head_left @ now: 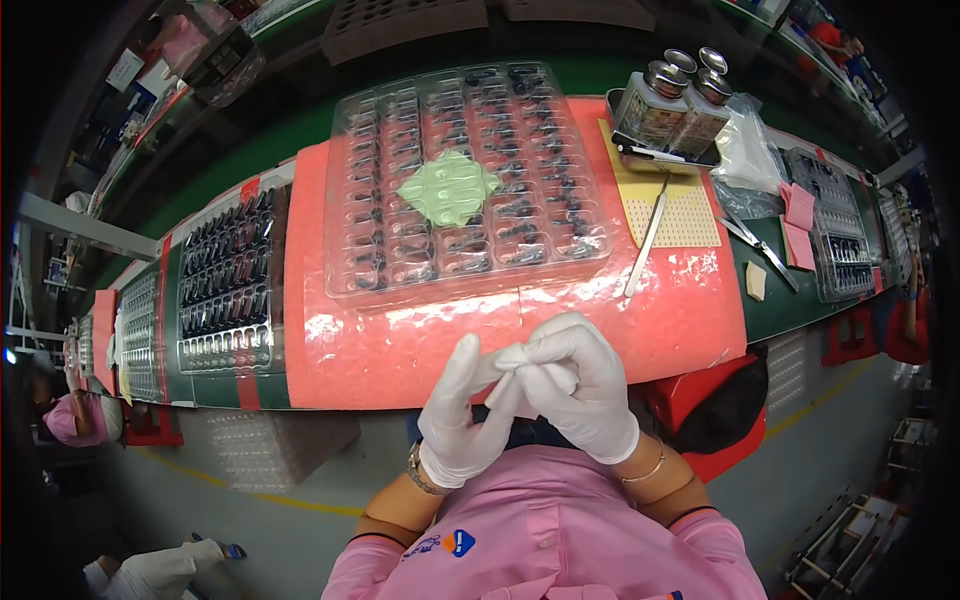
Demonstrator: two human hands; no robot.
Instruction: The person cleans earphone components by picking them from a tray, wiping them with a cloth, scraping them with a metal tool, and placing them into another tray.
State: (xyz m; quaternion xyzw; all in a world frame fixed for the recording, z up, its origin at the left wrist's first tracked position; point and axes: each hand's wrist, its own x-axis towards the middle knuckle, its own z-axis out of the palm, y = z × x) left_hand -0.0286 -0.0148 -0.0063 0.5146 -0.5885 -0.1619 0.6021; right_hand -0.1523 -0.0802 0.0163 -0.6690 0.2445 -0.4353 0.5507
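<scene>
My left hand [465,410], in a white glove, is raised at the front edge of the pink mat [400,350]. Its thumb points up and its fingers meet those of my right hand [580,385], also gloved in white. The right fingers are pinched together at the left fingertips; whether a small thing lies between them cannot be made out. Beyond the hands lies a clear plastic tray [350,285] with rows of small dark parts. On top of it rests a pale green piece [450,188]. Metal tweezers [648,240] lie to the right of the tray.
Two metal-capped bottles [665,110] stand in a black holder at the back right. Near them are a yellow dotted sheet [670,215], scissors [765,250] and pink slips [797,225]. Another tray of dark parts [230,280] lies left. A person in pink [80,420] is far left.
</scene>
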